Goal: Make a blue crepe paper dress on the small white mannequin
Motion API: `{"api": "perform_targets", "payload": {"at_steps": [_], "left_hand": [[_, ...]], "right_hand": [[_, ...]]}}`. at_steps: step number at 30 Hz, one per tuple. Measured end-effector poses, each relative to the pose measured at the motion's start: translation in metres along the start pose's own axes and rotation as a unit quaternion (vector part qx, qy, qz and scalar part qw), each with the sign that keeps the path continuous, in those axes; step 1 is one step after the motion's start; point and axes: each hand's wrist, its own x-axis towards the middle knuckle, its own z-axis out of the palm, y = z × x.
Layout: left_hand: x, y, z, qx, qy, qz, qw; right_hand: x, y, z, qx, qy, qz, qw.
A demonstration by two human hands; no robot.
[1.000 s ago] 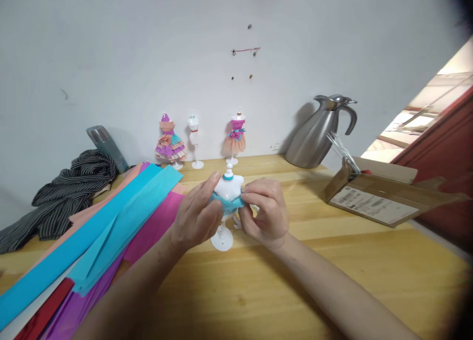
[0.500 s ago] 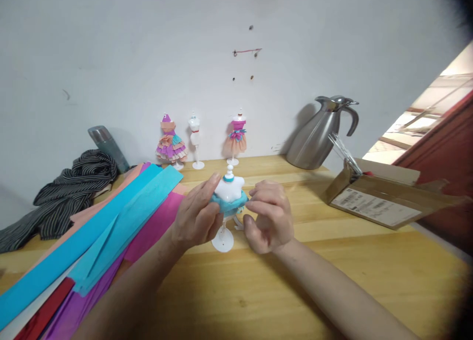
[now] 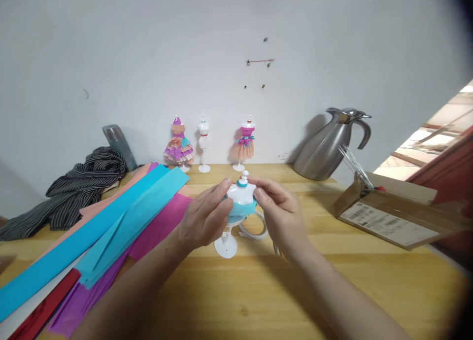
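A person's left hand [image 3: 207, 214] cups one flank of a small white dress form [image 3: 240, 196] standing on a wooden bench [image 3: 236, 300], while the right hand [image 3: 283, 214] grasps the other, its fingertips partly hidden behind. A blue paper band [image 3: 242, 210] crosses the form's chest, the only garment piece showing on it; its shoulders are bare, its back is out of sight, and no skirt flares above its round base [image 3: 225, 245]. The work looks to be at an early stage, judging by two clothed figures behind the form, one in a tiered purple-and-peach dress [image 3: 179, 148], the other in a pink top and peach skirt [image 3: 244, 150]. Between them stands a white mannequin [image 3: 203, 142] with a red waist. Just right of the form's base lies a white ring [image 3: 254, 236], apparently a tape roll; something slim [image 3: 277, 249] pokes from beneath the right hand, too hidden to name. Left of the form lie coloured paper strips [image 3: 136, 221], a striped cloth [image 3: 88, 182] and a grey bottle [image 3: 120, 147] beyond them. To its right stand a steel jug [image 3: 325, 145] and, nearer, an open cardboard box [image 3: 388, 221]. A pale wall [image 3: 185, 44] rises behind the form.
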Motion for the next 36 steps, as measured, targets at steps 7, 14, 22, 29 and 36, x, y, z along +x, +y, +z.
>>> {"api": "perform_targets", "payload": {"at_steps": [7, 14, 22, 29, 36], "left_hand": [[0.004, -0.002, -0.001, 0.055, 0.04, 0.009, 0.998], [0.012, 0.008, 0.002, -0.049, 0.041, -0.083, 0.994], [0.016, 0.02, -0.001, -0.205, -0.004, -0.233, 0.95], [0.02, 0.018, 0.008, -0.462, -0.035, -0.511, 0.724], [0.022, 0.009, 0.008, -0.549, -0.054, -0.585, 0.595]], "right_hand": [[0.01, -0.002, -0.008, 0.115, -0.019, 0.095, 0.989], [0.01, -0.009, -0.009, 0.147, -0.084, 0.129, 0.977], [0.009, -0.011, -0.009, 0.148, -0.108, 0.109, 0.977], [0.009, -0.013, -0.006, 0.155, -0.115, 0.11, 0.975], [0.009, -0.018, -0.008, 0.108, -0.085, 0.137, 0.981]]}}
